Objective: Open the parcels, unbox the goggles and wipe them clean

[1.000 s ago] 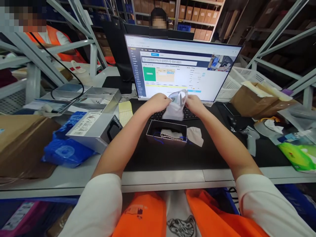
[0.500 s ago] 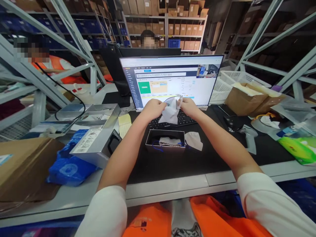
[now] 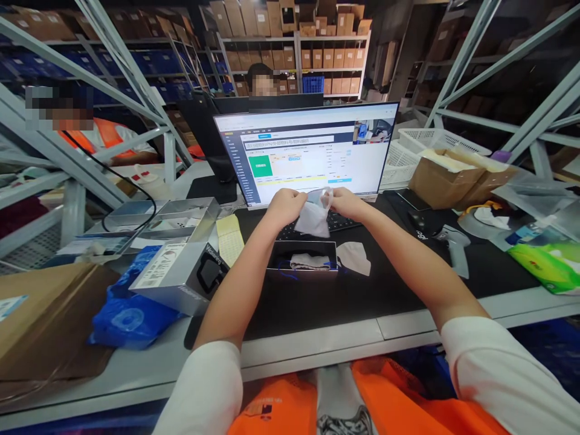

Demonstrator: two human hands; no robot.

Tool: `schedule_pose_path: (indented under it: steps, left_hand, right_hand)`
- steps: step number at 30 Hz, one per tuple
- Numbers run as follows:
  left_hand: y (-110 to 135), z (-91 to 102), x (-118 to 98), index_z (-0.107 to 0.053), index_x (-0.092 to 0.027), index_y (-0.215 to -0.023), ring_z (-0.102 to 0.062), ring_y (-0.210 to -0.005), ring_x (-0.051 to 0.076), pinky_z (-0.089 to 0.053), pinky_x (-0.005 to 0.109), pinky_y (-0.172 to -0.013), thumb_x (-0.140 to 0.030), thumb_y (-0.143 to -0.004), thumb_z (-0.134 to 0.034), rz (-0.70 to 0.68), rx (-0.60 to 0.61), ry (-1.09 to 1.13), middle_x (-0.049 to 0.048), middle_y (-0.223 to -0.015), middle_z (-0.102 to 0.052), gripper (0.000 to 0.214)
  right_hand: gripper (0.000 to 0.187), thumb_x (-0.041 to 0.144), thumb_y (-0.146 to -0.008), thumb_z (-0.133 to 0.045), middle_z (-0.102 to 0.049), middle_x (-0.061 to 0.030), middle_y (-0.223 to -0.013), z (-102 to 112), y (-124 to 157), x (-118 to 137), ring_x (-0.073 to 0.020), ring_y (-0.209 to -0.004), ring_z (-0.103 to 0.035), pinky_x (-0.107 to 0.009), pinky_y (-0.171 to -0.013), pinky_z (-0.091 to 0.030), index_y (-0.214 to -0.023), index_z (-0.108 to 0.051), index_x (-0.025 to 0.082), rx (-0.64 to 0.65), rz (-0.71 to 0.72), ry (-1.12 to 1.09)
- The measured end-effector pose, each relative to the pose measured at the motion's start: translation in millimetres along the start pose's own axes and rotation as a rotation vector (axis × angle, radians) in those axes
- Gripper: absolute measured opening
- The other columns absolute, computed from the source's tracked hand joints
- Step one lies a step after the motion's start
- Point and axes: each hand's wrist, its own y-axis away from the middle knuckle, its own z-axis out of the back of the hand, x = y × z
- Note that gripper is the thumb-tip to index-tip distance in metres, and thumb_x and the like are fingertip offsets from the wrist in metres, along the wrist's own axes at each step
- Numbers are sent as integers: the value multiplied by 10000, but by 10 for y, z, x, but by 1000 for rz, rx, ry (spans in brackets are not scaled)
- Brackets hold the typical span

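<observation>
Between my two hands, above the keyboard, hangs a small whitish translucent bag. My left hand is closed on the bag's upper left edge. Pinched at its upper right edge is my right hand. What lies inside the bag, if anything, I cannot make out. Just below, an open black box with a white rim holds a folded light grey cloth piece and a blue cord. A pale pouch-like piece lies at the box's right side on the black mat.
A monitor stands behind my hands. On the left are a silver box, a blue plastic bag, a yellow notepad and a cardboard box. A scanner and a green packet lie right. Two people sit beyond.
The view has shifted slightly, and the bag appears a little lower in it. Both hands keep hold of the bag's upper edges.
</observation>
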Motion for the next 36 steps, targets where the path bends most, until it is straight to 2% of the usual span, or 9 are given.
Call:
schedule_pose_path:
  steps: [7,11,20,23,25,27,29,32,36]
  left_hand:
    - [4,-43,-64,-380,-213,-505,-269,-511,123,-165,322,-557,-337,-793,-487,-25,-9,55,-23,-496,-283,331]
    - [-7,-55,-110,-331,-220,-504,-248,-519,120,-147,326,-557,-324,-789,-501,-46,-35,118,-24,-511,-259,348]
    - [-20,-129,-314,-305,-217,-523,-290,-554,129,-196,316,-553,-208,-832,-495,-171,-252,312,-25,-547,-261,363]
    - [34,-234,-272,-437,-207,-622,-435,-630,144,-338,292,-608,-226,-879,-511,-299,-387,351,-17,-619,-430,267]
    - [113,-315,-207,-576,-192,-825,-541,-758,162,-443,300,-717,-293,-925,-533,-484,-484,320,21,-808,-580,149]
    - [210,-383,-130,-633,-187,-1063,-597,-920,192,-498,341,-840,-362,-950,-565,-704,-527,192,82,-1044,-631,219]
    - [300,-428,-51,-656,-192,-1166,-610,-1026,219,-511,384,-912,-367,-953,-603,-844,-512,14,124,-1183,-627,281]
    - [388,-452,55,-691,-196,-1153,-638,-1016,218,-522,381,-892,-315,-965,-623,-881,-507,-127,119,-1143,-674,233]
    - [451,-434,138,-727,-215,-973,-648,-911,186,-507,344,-819,-297,-968,-637,-896,-508,-187,75,-1002,-707,123]
  right_hand:
    - [320,446,-770,-568,-395,32,-538,92,59,16,-119,-568,-336,-282,-570,-250,-577,-473,209,0,-10,-9]
    - [299,385,-754,-578,-394,33,-521,207,87,64,-118,-567,-341,-285,-567,-239,-545,-450,214,-62,7,-2]
    - [273,397,-771,-573,-403,35,-510,350,79,217,-112,-510,-351,-264,-512,-267,-588,-470,222,-137,58,-144]
    - [271,426,-783,-559,-423,31,-531,304,130,216,-119,-496,-395,-264,-504,-312,-622,-464,230,-166,55,-228]
    - [293,459,-791,-564,-428,30,-559,258,191,182,-125,-514,-420,-268,-525,-353,-643,-450,233,-181,54,-279]
    - [319,484,-808,-566,-419,29,-594,209,271,137,-126,-548,-419,-268,-557,-375,-663,-434,232,-191,59,-325]
    - [335,484,-815,-581,-400,28,-619,163,360,102,-126,-578,-398,-266,-575,-370,-669,-420,229,-185,61,-360]
    - [351,499,-807,-586,-372,25,-632,102,479,87,-135,-590,-374,-272,-569,-358,-675,-399,233,-156,44,-396]
    - [360,533,-796,-599,-424,14,-658,75,588,88,-148,-614,-412,-281,-591,-383,-698,-422,235,-77,-3,-437]
